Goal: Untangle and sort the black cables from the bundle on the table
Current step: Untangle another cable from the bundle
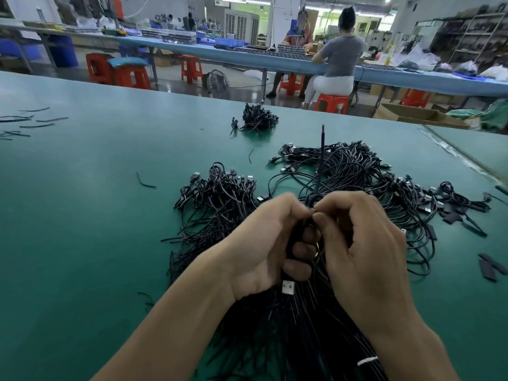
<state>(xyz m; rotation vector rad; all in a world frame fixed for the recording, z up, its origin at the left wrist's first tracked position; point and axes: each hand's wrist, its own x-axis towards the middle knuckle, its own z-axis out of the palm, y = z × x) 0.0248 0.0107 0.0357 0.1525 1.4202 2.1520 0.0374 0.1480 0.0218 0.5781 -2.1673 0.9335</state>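
Note:
My left hand (264, 243) grips a thick bundle of black cables (291, 334) that hangs down toward me; a white-faced USB plug (288, 287) shows below its fingers. My right hand (362, 243) pinches a thin black tie (320, 160) at the top of the bundle; the tie's free end sticks straight up. Behind the hands lies a large tangled heap of black cables (354, 171) with USB plugs. A second heap with bare wire ends (220, 196) lies to the left of it. A small bound bunch (258, 116) sits farther back.
Everything lies on the green table (82, 202). Loose black ties (24, 122) lie at the far left, and more cable pieces and flat black strips (489, 268) at the right. Beyond the table's far edge, people sit on red stools (331, 103) at a blue bench.

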